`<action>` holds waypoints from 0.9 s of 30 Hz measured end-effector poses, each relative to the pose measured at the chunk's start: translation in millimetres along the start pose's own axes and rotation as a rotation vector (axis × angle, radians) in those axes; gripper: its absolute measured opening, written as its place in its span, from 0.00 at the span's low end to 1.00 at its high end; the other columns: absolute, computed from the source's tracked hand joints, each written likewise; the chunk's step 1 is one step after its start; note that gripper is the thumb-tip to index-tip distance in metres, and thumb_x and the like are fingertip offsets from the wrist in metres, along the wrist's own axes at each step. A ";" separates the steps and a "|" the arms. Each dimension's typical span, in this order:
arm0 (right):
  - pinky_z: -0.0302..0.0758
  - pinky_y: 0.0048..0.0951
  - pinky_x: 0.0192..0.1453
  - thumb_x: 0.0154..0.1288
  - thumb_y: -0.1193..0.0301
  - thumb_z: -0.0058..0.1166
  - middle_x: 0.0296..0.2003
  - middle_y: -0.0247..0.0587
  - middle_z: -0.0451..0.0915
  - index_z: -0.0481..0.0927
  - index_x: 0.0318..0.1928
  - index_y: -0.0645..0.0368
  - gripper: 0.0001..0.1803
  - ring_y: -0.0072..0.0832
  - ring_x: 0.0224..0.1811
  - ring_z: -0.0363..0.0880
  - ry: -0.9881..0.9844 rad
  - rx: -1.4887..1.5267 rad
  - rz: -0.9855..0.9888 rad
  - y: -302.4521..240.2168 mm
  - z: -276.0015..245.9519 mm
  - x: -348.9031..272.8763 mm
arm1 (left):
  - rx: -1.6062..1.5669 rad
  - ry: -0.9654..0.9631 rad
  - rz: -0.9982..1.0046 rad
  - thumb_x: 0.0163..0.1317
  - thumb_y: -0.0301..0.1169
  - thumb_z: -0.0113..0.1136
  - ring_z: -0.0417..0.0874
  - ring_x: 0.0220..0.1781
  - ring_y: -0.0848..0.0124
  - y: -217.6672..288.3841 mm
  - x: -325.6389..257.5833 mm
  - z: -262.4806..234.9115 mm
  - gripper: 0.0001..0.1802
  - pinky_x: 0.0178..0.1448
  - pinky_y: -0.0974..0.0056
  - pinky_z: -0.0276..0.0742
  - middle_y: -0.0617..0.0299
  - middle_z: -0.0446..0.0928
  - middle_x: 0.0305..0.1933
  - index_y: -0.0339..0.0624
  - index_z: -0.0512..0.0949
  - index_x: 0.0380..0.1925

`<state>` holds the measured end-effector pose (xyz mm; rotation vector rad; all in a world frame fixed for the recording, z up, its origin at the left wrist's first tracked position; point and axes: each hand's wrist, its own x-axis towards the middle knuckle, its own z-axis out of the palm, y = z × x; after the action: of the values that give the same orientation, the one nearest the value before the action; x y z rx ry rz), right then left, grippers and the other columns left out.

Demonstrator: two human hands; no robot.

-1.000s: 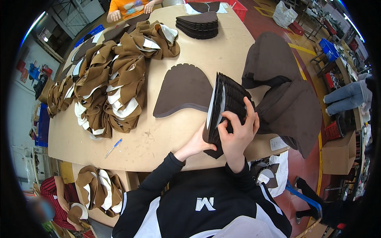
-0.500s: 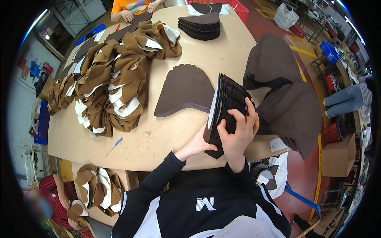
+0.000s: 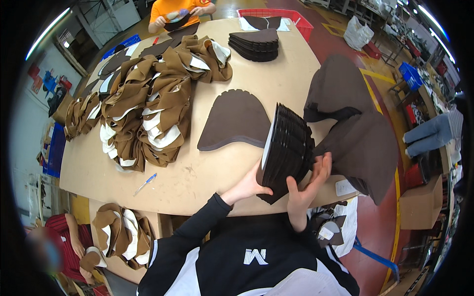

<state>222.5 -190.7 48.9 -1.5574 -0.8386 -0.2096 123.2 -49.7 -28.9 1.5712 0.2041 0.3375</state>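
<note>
My left hand (image 3: pixel 249 185) grips the lower left side of a thick stack of dark brown cut pieces (image 3: pixel 287 148), its thumb across the near edge. The stack stands tilted on the near part of the table, with a white sheet along its left face. At the stack's lower right is my right hand (image 3: pixel 308 190), palm turned toward it and fingers spread; whether a fingertip touches the stack I cannot tell. Just beyond, a flat pile of dark brown curved pieces (image 3: pixel 236 118) lies on the table. Larger dark brown piles (image 3: pixel 340 89) lean over the right edge.
Brown and white sewn pieces (image 3: pixel 148 108) are heaped on the left of the table (image 3: pixel 197 185). A pen (image 3: pixel 144 183) lies near the front. Another dark stack (image 3: pixel 254 45) sits at the far side, where a person in orange (image 3: pixel 185 10) handles a dark piece. Someone in a red striped top (image 3: pixel 69 241) works at lower left.
My right hand has left the stack's top edge and moved down along its right side, its fingers opening. The left hand keeps its hold. The person in orange has lifted a dark piece.
</note>
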 end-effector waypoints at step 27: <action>0.65 0.37 0.67 0.46 0.78 0.69 0.52 0.46 0.71 0.66 0.57 0.55 0.36 0.38 0.58 0.71 -0.586 0.287 0.126 56.8 -14.1 -10.6 | 0.582 0.274 0.303 0.53 0.25 0.67 0.79 0.54 0.57 53.7 -87.0 -59.1 0.22 0.60 0.56 0.73 0.58 0.79 0.49 0.41 0.76 0.50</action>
<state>254.5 -204.4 0.7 -1.4028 -1.1578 0.4643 17.3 -25.1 17.3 2.1348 0.2941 0.7847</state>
